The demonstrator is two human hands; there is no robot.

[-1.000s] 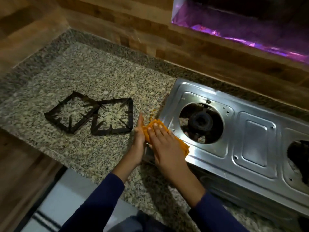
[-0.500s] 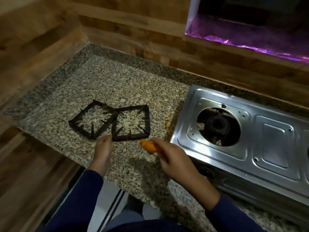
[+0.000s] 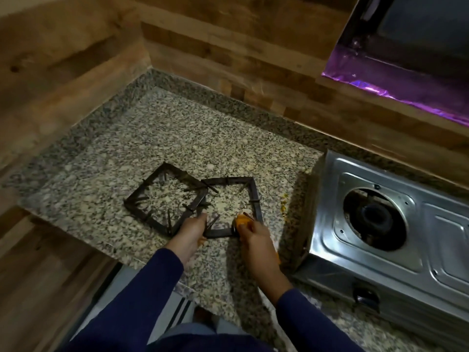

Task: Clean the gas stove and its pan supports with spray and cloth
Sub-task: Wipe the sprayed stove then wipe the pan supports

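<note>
Worktop (image 3: 177, 138): speckled granite.
Pan support (image 3: 255, 196): stiff, probably heavy iron; hold by its frame bar.
Left hand (image 3: 189, 232): grasping its near corner.
Right hand (image 3: 256, 240): clutching orange cloth (image 3: 241, 221).

Light is dim and warm; a purple glow (image 3: 396, 96) lines the upper right; the steel stove (image 3: 444, 224) shows soft glare; dark shadows lie on the granite counter (image 3: 177, 138) beside it; edges bow from the wide lens; detail is soft, slightly smeared.
</note>
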